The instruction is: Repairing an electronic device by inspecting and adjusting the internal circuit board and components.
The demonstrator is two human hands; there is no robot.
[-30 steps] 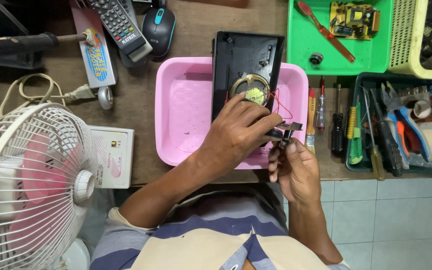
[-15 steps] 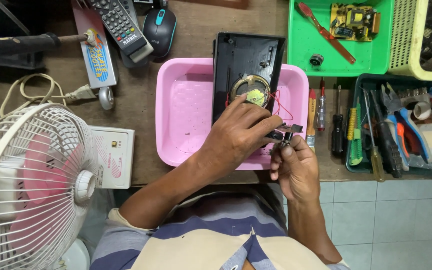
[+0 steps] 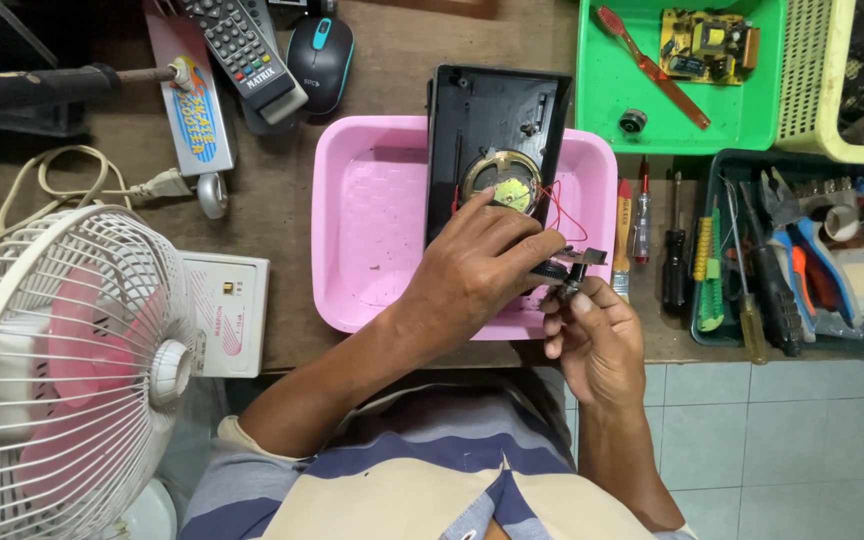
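Observation:
A black open device case (image 3: 497, 140) with a round speaker (image 3: 502, 182) inside lies across a pink tray (image 3: 372, 220). Thin red wires (image 3: 567, 215) run from the speaker to a small dark part (image 3: 567, 268) at the tray's right edge. My left hand (image 3: 477, 265) rests over the lower end of the case, its fingers closed on that part. My right hand (image 3: 592, 335) comes from below and pinches the same small part between thumb and fingers. What the part is exactly, I cannot tell.
A white table fan (image 3: 62, 370) stands at left beside a white box (image 3: 227, 310). Remote controls (image 3: 242, 45), a mouse (image 3: 320, 50) and a soldering iron (image 3: 42, 85) lie at the back. Screwdrivers (image 3: 642, 215), a tool tray (image 3: 802, 250) and a green tray (image 3: 682, 75) holding a circuit board sit on the right.
Both hands stay on the small part; only slight shifts of the fingers show. The case and tray have not moved.

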